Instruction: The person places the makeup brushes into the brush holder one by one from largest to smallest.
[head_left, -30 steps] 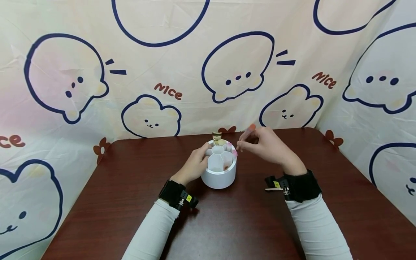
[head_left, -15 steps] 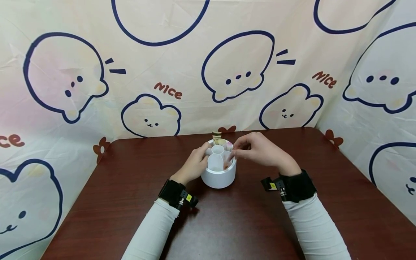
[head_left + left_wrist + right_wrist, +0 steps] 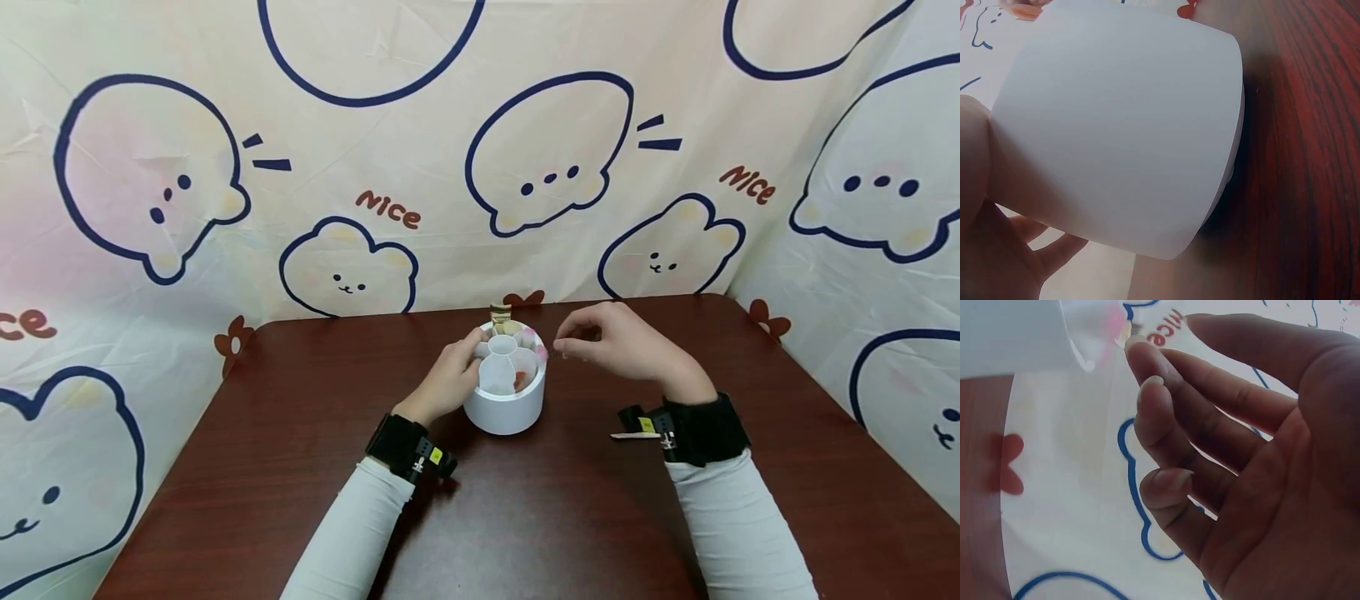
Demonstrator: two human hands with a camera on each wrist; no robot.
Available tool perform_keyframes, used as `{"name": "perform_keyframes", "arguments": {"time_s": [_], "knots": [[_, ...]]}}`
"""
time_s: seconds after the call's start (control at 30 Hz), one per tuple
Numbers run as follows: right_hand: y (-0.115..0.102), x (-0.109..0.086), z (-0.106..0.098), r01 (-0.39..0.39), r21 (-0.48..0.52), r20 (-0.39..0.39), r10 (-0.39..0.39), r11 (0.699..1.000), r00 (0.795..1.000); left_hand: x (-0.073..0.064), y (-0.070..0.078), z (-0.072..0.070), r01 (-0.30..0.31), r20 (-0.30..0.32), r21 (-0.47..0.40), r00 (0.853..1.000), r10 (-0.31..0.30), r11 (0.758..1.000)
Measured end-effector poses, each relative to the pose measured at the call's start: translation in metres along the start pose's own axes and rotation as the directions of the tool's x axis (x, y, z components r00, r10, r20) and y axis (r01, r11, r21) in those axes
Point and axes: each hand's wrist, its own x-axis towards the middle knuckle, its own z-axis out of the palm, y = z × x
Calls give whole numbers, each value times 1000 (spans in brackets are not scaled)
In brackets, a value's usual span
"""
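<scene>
A white round organizer (image 3: 504,414) with petal-shaped compartments stands on the table. My left hand (image 3: 447,375) grips its left side, with fingers at the rim; in the left wrist view the smooth white organizer wall (image 3: 1122,125) fills the middle beside that hand (image 3: 1004,250). Just right of the organizer hovers my right hand (image 3: 618,337), its fingers loosely bent. The right wrist view shows this hand (image 3: 1235,444) with thumb and index apart and nothing between them. A small orange piece (image 3: 520,381) lies in the front right compartment. Pinkish pieces (image 3: 541,352) show at the right rim.
A small gold-coloured item (image 3: 501,314) sticks up at the organizer's back. The brown wood-grain table (image 3: 555,517) ends at a cartoon-printed cloth (image 3: 450,167) behind it. Black camera straps (image 3: 701,429) circle both wrists.
My right hand, which pinched a translucent orange-tipped piece, went into the organizer's right side and has drawn back rightward without it. The left hand has kept its grip on the organizer.
</scene>
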Motion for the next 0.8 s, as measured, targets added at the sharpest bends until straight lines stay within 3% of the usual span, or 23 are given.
{"name": "perform_keyframes", "arguments": {"time_s": [0.13, 0.23, 0.43, 0.6, 0.7, 0.8], "knots": [[15, -18, -10, -43, -51, 35, 45, 998, 998, 1, 0, 2, 0, 12, -1, 1000, 0, 1000], [31, -33, -14, -87, -95, 102, 96, 992, 990, 2, 2, 1, 1, 6, 3, 1000, -1, 1000], [61, -67, -5, -191, -176, 260, 233, 966, 937, 0, 3, -1, 11, 7, 7, 1000, -11, 1000], [72, -83, 4, -230, -206, 301, 285, 951, 910, 0, 3, -5, 14, -2, -1, 1000, -14, 1000], [74, -87, 10, -281, -194, 324, 332, 940, 886, -1, 1, -5, 23, 2, -3, 1000, -23, 1000], [76, -87, 16, -305, -203, 321, 358, 930, 877, -1, 0, -4, 33, 10, -6, 999, -33, 999]]}}
